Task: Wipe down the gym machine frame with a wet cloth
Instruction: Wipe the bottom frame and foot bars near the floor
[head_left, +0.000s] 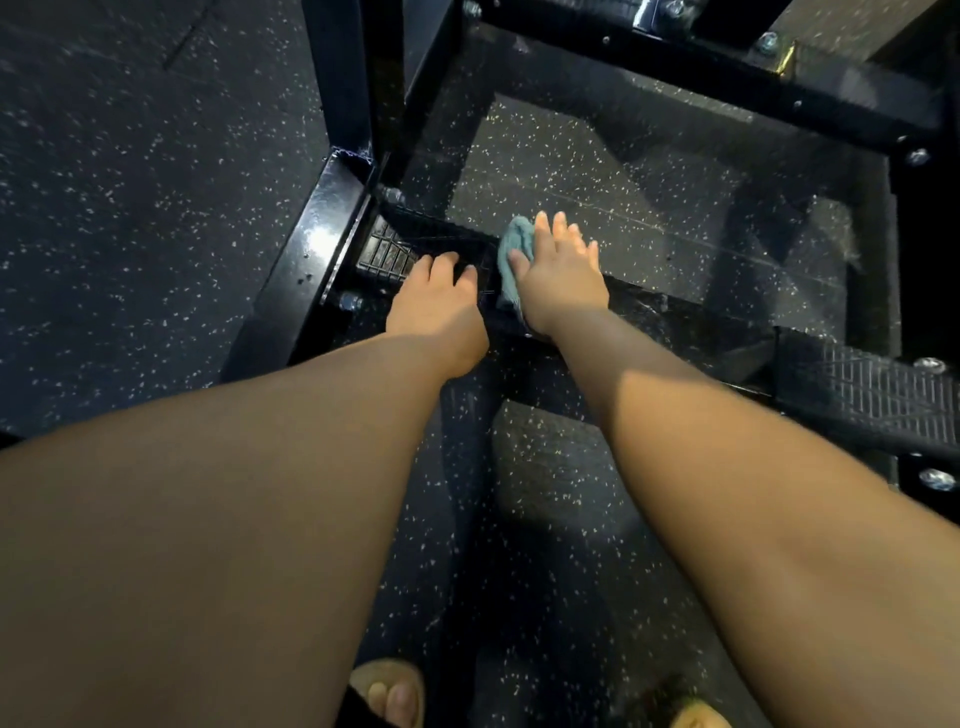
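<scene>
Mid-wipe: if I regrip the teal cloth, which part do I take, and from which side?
Best take the bunched fold of the teal cloth that stands free left of the right hand. Come from above on that thumb side; the rest lies pinned flat under the palm on the frame bar.

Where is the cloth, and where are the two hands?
cloth (513, 248): head view, on the bunched blue-green part that shows.
right hand (563, 278): head view, on the back of the hand.
left hand (439, 304): head view, on the back of the hand.

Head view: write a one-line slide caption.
Right hand presses a teal cloth on the low frame bar; left hand rests on the ribbed footplate.
</scene>
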